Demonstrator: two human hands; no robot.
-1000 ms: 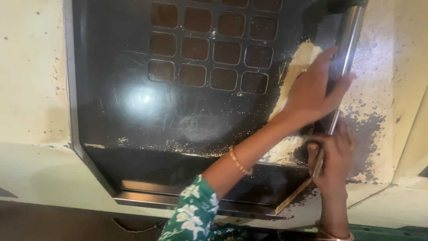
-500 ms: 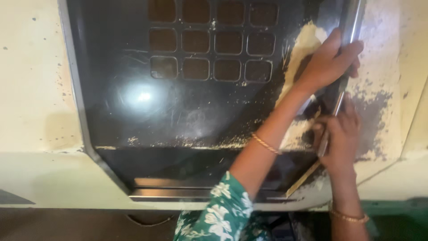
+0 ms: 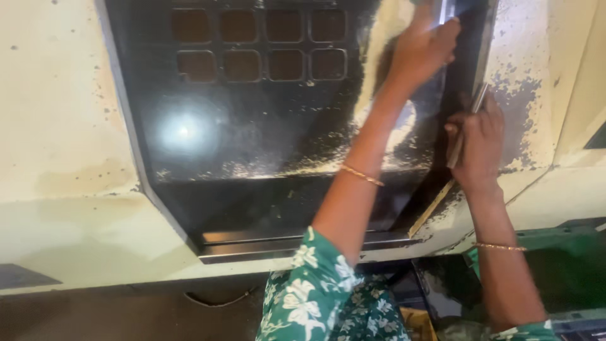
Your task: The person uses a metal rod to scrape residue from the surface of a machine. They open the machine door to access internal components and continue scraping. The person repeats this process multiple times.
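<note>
A dark, grimy sliding door (image 3: 252, 145) with a grid of square openings (image 3: 262, 44) is set in a cream machine housing. A slim metal handle bar (image 3: 468, 120) runs up the door's right edge. My left hand (image 3: 423, 47), on an arm with a green floral sleeve and a thin bangle, reaches to the top of the bar and curls its fingers over it. Lower down, my right hand (image 3: 478, 145) is wrapped around the same bar.
The cream housing (image 3: 63, 126) has chipped, speckled paint, worst to the right of the door (image 3: 521, 107). A metal rail (image 3: 252, 243) runs under the door. Below sit a dark floor and a green bin (image 3: 562, 265).
Both hands have slid upward along the handle bar. The view has dropped, so the grid of openings now sits nearer the top edge.
</note>
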